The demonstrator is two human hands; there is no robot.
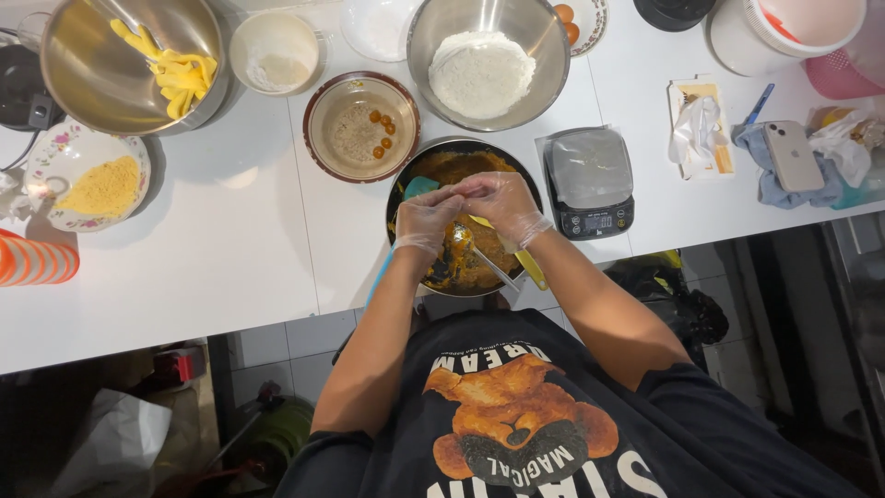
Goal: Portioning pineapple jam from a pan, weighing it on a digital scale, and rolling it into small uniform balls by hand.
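Both hands (466, 207) meet over the dark bowl (525, 180) at the table edge (277, 318).

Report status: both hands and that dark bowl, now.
Left hand and right hand, gloved, meet over dark bowl, pinching something small. Orange mixture, spoon and teal spatula inside. Kitchen scale beside, apart.

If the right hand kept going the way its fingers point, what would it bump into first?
The right hand points sideways at the left hand, and their fingertips already seem to meet above the dark bowl of orange mix. So the left hand comes first, though depth is hard to judge.
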